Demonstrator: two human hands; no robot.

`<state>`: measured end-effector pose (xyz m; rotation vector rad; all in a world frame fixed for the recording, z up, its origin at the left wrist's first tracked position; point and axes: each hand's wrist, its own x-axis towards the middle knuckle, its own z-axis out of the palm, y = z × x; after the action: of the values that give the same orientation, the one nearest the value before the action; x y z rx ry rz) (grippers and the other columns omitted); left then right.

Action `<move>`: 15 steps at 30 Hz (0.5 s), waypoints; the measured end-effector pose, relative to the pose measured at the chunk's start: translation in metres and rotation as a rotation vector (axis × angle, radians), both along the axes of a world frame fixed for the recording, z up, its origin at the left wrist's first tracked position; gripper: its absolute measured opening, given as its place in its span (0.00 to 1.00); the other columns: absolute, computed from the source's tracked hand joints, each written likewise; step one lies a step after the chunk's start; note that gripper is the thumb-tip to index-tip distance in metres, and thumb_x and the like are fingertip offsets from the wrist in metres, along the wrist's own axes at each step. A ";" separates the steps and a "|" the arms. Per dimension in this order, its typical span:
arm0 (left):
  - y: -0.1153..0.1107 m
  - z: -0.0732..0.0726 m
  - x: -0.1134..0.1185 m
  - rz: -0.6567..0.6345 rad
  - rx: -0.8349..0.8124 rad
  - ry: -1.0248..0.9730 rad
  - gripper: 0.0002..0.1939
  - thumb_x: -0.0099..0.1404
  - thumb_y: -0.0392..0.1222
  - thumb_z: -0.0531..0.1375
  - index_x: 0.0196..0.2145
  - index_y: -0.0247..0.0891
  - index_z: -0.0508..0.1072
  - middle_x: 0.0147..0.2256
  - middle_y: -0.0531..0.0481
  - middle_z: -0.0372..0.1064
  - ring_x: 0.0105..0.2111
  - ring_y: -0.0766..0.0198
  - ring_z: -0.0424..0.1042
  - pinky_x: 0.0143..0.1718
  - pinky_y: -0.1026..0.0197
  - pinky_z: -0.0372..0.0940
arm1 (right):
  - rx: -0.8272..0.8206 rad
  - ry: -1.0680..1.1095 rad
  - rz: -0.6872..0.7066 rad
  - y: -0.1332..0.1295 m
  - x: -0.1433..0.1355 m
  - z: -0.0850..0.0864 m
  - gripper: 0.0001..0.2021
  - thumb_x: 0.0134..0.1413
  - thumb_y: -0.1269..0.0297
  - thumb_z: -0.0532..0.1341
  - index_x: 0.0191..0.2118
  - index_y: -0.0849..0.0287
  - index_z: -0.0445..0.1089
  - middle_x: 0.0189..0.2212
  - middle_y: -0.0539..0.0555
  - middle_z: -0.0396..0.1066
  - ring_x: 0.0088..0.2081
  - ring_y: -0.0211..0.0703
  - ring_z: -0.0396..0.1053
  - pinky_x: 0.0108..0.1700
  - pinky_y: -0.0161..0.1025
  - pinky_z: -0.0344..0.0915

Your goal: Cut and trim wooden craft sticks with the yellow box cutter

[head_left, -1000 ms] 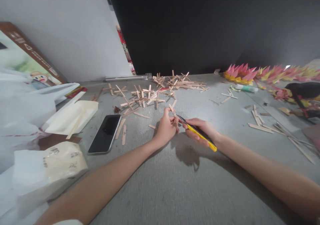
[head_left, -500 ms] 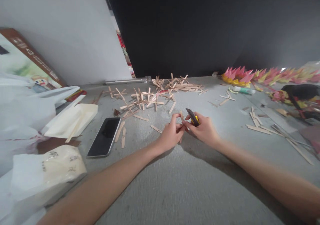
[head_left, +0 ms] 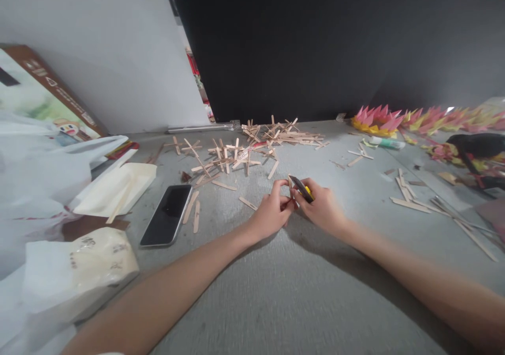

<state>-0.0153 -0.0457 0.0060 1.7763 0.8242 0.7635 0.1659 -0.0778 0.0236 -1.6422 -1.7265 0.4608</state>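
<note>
Near the middle of the grey table, my left hand (head_left: 271, 212) is closed around a wooden craft stick (head_left: 290, 181), whose upper end shows between the fingers. My right hand (head_left: 324, 206) grips a black and yellow utility knife (head_left: 303, 188), its dark tip angled up to the left against the stick. The two hands meet at the fingertips, and the stick's lower part is mostly hidden. A loose craft stick (head_left: 248, 203) lies just left of my left hand. Behind the hands, many sticks joined in crosses (head_left: 226, 155) are piled up.
A smartphone (head_left: 166, 215) lies on the left, beside a cream tray (head_left: 138, 179), a tissue pack (head_left: 104, 255) and white plastic bags (head_left: 39, 171). On the right are loose sticks (head_left: 410, 205), a glue stick (head_left: 386, 143) and pink-yellow paper flowers (head_left: 376, 121). A black panel (head_left: 295, 50) stands behind.
The knife's tip has tilted lower and come in against the stick in my left hand. My right hand has turned slightly. The view has shifted a little.
</note>
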 end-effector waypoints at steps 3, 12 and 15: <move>0.000 0.001 0.000 -0.005 -0.010 0.012 0.20 0.73 0.39 0.56 0.60 0.41 0.57 0.21 0.61 0.70 0.18 0.66 0.68 0.27 0.65 0.60 | -0.017 -0.040 -0.002 -0.001 -0.002 0.002 0.14 0.69 0.51 0.57 0.48 0.54 0.73 0.32 0.55 0.80 0.28 0.48 0.76 0.32 0.38 0.61; -0.002 0.004 0.000 -0.002 -0.049 -0.006 0.20 0.73 0.41 0.56 0.60 0.39 0.57 0.20 0.61 0.70 0.18 0.65 0.69 0.27 0.64 0.61 | -0.065 -0.010 0.038 0.003 -0.001 0.002 0.15 0.69 0.52 0.57 0.48 0.55 0.73 0.30 0.55 0.80 0.29 0.47 0.76 0.32 0.37 0.62; -0.002 0.004 0.000 -0.005 -0.075 -0.029 0.20 0.74 0.42 0.56 0.60 0.40 0.58 0.20 0.61 0.70 0.18 0.65 0.69 0.26 0.64 0.61 | -0.078 0.019 0.059 0.004 0.000 0.001 0.15 0.69 0.52 0.56 0.48 0.55 0.72 0.28 0.54 0.79 0.28 0.47 0.76 0.32 0.37 0.62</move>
<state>-0.0152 -0.0475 0.0099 1.6969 0.8184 0.7439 0.1655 -0.0743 0.0251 -1.6398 -1.7666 0.5765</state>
